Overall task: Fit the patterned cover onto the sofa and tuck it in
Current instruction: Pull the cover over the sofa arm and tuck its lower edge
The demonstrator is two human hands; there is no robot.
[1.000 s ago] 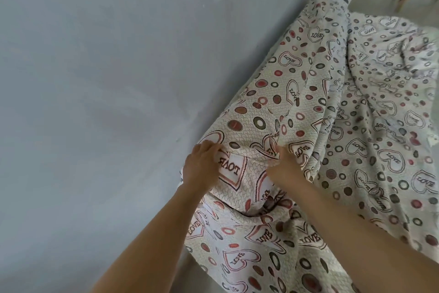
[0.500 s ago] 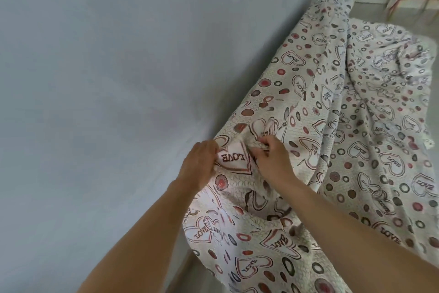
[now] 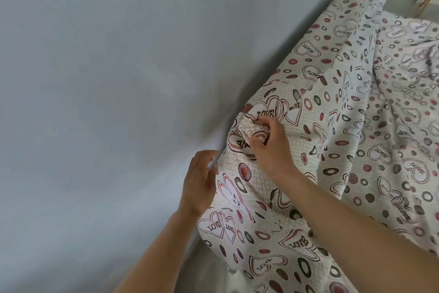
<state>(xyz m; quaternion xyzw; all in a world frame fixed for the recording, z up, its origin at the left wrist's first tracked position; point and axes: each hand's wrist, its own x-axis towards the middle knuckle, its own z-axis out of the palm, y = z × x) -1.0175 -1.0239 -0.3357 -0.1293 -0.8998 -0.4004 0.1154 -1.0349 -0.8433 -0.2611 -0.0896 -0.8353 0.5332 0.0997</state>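
Letting go, the left hand (image 3: 200, 181) now hangs open beside the wall (image 3: 107, 102) at centre; the right hand (image 3: 268, 143) alone bunches the cover (image 3: 332, 150), corner still unfitted.

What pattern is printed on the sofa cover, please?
Cream cover with red and grey circles and outlined "LOVE" hearts; head view.

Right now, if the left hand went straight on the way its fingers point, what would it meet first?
Probably the edge of the patterned cover next to the wall. The left hand is open, fingers pointing up beside that edge. Depth is unclear, so it might slip between them.
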